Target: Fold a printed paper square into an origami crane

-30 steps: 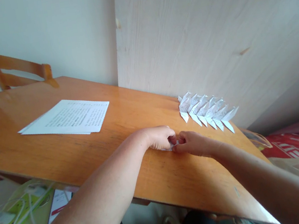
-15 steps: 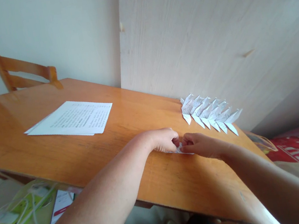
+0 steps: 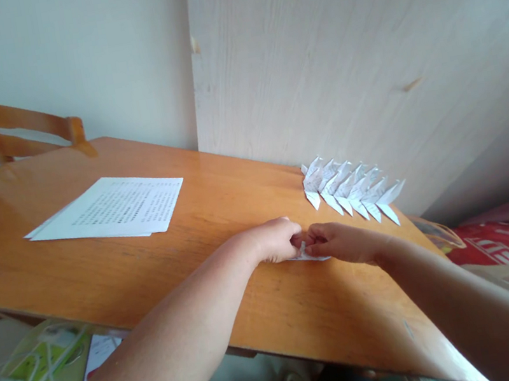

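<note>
A small folded piece of paper (image 3: 311,257) lies on the wooden table (image 3: 274,316), mostly covered by my fingers. My left hand (image 3: 281,239) is closed on its left part, fingers curled and pressed down. From the other side my right hand (image 3: 335,242) pinches the paper's right part, its fingertips close to the left ones. A small bit of the paper sticks up between the two hands. Beyond my right hand stands a row of folded paper pieces (image 3: 348,188), pointed and printed, lined up one behind another.
A stack of printed sheets (image 3: 112,206) lies on the table's left. A wooden chair (image 3: 29,126) stands at the far left, and a pale board (image 3: 312,65) rises behind the table. Bags (image 3: 490,243) sit at the right; cables and a bag (image 3: 32,374) are low at the left.
The view has shifted slightly, so the table's things sit a little further left. A bit of the paper now stands up between my fingertips; both hands stay on it.
</note>
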A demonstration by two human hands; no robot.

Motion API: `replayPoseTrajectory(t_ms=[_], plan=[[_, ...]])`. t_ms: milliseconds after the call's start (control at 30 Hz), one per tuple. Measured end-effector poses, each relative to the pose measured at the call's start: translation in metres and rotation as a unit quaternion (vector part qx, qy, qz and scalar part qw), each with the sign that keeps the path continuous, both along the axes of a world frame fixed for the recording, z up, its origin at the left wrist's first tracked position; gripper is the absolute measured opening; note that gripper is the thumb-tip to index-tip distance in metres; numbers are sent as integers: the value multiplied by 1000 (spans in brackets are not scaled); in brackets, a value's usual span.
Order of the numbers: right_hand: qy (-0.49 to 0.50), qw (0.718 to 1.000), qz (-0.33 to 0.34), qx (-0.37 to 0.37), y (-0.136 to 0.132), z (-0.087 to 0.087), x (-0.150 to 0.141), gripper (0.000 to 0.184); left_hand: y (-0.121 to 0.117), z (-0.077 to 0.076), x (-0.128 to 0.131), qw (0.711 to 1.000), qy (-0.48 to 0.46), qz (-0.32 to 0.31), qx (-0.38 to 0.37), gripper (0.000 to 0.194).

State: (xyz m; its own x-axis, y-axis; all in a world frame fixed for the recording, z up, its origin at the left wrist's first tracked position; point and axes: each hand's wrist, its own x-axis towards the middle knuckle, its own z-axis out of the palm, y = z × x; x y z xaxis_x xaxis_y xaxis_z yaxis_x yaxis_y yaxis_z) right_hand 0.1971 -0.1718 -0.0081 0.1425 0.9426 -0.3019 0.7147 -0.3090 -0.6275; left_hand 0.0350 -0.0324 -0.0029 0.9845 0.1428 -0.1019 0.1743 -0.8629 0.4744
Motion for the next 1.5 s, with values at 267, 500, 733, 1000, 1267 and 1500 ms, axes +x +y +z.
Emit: replayPoseTrajectory(t_ms=[267, 500, 733, 1000, 1267, 1500], plan=[[-24, 999, 17, -18, 5, 2, 4, 19, 1, 0, -1, 1000, -3, -1, 1, 15], [-51, 998, 26, -32, 4, 8, 1, 20, 1, -1, -1, 1000, -5, -3, -2, 18], [-73, 996, 13, -40, 2, 12, -2, 22, 2, -2, -1, 1000, -9, -6, 3, 16], [-91, 995, 16, -33, -3, 12, 6, 26, 1, 1, -3, 1000, 7, 4, -17, 20], [-66, 997, 21, -40, -12, 14, 14, 23, 2, -1, -3, 1000, -2, 2, -16, 19], [-59, 998, 29, -25, -15, 14, 20, 19, 2, -1, -4, 1000, -8, 3, -19, 19]])
